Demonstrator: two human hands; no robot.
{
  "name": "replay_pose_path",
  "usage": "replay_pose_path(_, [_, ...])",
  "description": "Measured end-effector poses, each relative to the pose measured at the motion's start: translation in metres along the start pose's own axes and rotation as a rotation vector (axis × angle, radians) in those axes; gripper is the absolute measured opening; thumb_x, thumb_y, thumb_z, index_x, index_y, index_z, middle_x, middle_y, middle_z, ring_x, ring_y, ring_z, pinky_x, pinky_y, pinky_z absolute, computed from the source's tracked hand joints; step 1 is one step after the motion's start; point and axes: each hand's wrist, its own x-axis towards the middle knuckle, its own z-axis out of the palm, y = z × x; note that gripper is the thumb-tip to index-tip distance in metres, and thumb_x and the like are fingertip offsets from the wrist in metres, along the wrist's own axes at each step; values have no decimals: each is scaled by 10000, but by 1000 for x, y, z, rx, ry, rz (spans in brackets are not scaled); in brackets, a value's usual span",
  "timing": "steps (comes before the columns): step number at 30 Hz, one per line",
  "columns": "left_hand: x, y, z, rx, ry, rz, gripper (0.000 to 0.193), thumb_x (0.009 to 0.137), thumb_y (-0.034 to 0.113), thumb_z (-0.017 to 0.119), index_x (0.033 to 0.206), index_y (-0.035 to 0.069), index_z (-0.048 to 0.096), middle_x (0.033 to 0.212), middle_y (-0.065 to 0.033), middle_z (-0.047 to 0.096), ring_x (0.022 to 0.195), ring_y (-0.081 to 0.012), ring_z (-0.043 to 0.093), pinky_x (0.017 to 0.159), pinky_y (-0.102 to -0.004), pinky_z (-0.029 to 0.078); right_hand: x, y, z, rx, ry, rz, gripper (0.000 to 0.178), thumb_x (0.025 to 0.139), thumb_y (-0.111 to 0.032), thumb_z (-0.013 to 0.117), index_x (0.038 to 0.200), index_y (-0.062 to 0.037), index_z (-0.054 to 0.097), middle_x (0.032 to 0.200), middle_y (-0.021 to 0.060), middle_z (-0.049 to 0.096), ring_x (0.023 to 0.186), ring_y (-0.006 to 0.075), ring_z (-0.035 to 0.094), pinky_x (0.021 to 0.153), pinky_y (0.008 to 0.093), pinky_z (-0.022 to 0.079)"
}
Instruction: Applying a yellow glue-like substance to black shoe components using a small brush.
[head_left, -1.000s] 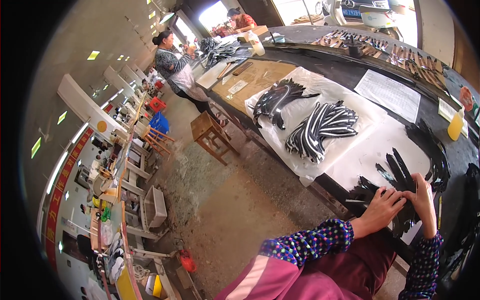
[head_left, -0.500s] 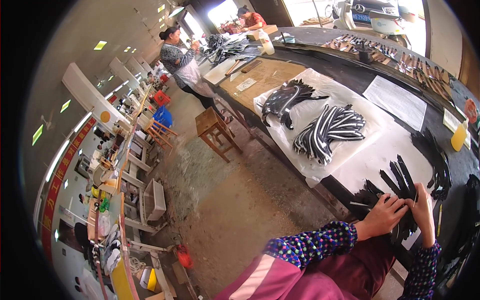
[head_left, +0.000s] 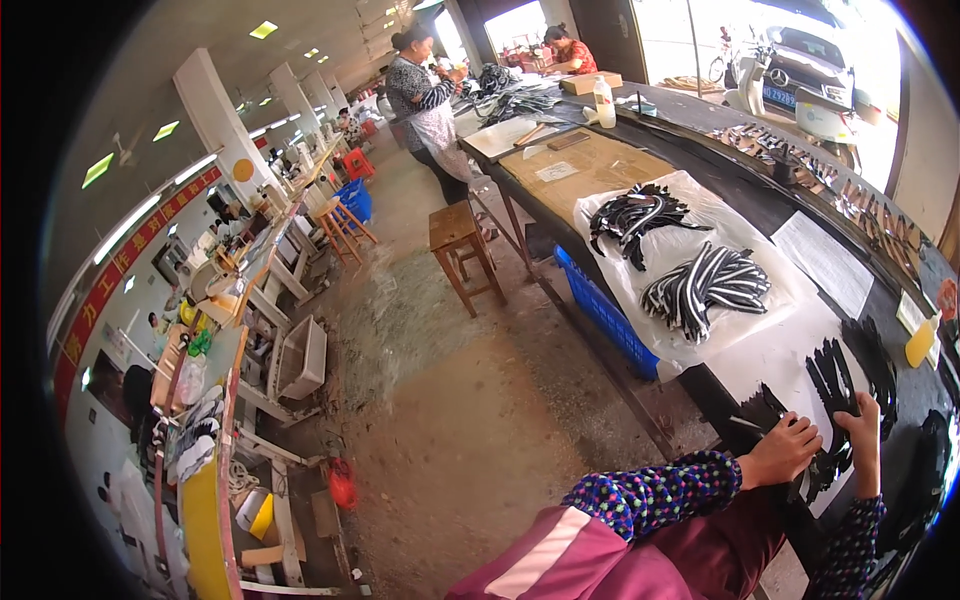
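Observation:
My left hand (head_left: 782,452) is closed, its fingers bent over some flat black strips (head_left: 764,404) with jagged edges at the near end of the worktable. Just to its right, my right hand (head_left: 864,438) grips a fanned bunch of black jagged strips (head_left: 830,376) between thumb and fingers. The lower ends of this bunch hang between both hands. More black strips (head_left: 872,362) lie to the right. Beyond my hands, a bundle of black-and-white strips (head_left: 708,288) and a darker bundle (head_left: 640,222) rest on a white plastic sheet (head_left: 788,296).
A yellow-liquid bottle (head_left: 921,342) and a paper sheet (head_left: 824,262) are on the table's right. Below its left edge stands a blue crate (head_left: 604,312). A wooden stool (head_left: 462,240) is on the floor. One person (head_left: 425,95) stands at the far end; another (head_left: 572,52) sits beyond.
My view has shifted, so the scene sits lower and further right. My hands have moved slightly apart, and the right hand's strips now stand closer together.

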Motion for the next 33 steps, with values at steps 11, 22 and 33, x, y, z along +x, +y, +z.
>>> replay_pose_path(11, [1, 4, 6, 64, -34, 22, 265, 851, 228, 657, 1052, 61, 613, 1073, -85, 595, 1065, -260, 560, 986, -449, 402, 22, -24, -58, 33, 91, -87, 372, 778, 19, 645, 1147, 24, 598, 996, 22, 634, 833, 115, 601, 756, 244, 495])
replay_pose_path(22, [13, 0, -36, 110, -170, -17, 171, 925, 234, 623, 1054, 127, 657, 973, -33, 594, 963, -210, 583, 897, -419, 426, 66, -145, -145, -167, 163, -122, 432, 773, -99, 774, 1147, 78, 651, 1002, 44, 601, 842, 128, 564, 757, 260, 470])
replay_pose_path(33, [19, 11, -32, 44, -203, 2, 238, 908, 202, 664, 1130, 118, 664, 1148, -13, 641, 1086, -200, 604, 953, -398, 438, 87, 32, -118, -510, 158, 13, 505, 773, -236, 845, 1134, 53, 639, 983, 185, 696, 926, 295, 678, 814, 370, 519])
